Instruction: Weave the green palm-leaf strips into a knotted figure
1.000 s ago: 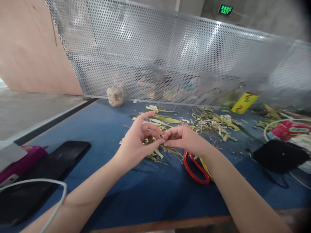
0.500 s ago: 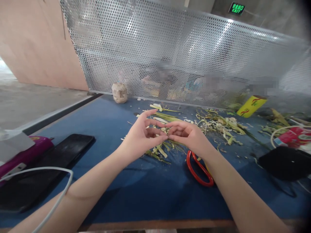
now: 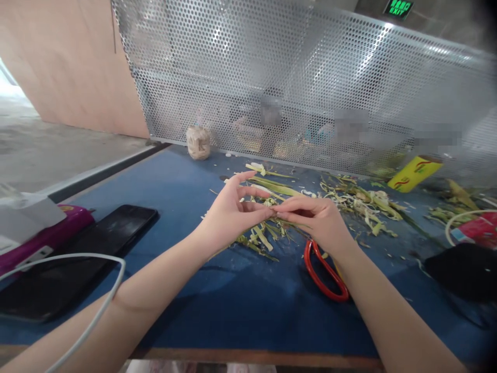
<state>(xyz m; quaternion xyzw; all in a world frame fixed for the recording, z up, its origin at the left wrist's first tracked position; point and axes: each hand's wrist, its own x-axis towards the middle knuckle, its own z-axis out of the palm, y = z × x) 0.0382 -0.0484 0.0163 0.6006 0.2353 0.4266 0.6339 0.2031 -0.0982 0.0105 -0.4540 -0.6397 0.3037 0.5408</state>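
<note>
Over the middle of the blue table, my left hand (image 3: 229,215) and my right hand (image 3: 328,223) meet at the fingertips. My left thumb is pinched in toward its fingers, with the index finger raised. My right thumb and forefinger press together at the same spot. Whatever lies between the fingertips is too small to name. Beneath them are pale green plant scraps (image 3: 264,241), and just beyond lie long leaf strips (image 3: 281,187). A red looped handle (image 3: 324,282), like that of scissors, rests by my right wrist; its other end is hidden.
A black phone (image 3: 130,228), a purple device (image 3: 73,228) and a white cable (image 3: 121,274) are at left. A wrapped pale lump (image 3: 198,143) stands near the perforated metal screen (image 3: 233,67). More scraps (image 3: 368,202), a yellow roll (image 3: 415,173) and a black object (image 3: 462,272) lie right.
The view has shifted, so the table things appear farther right. My right fingers, curled and rounded before, are now straighter and pinched together. My left hand keeps nearly the same pose.
</note>
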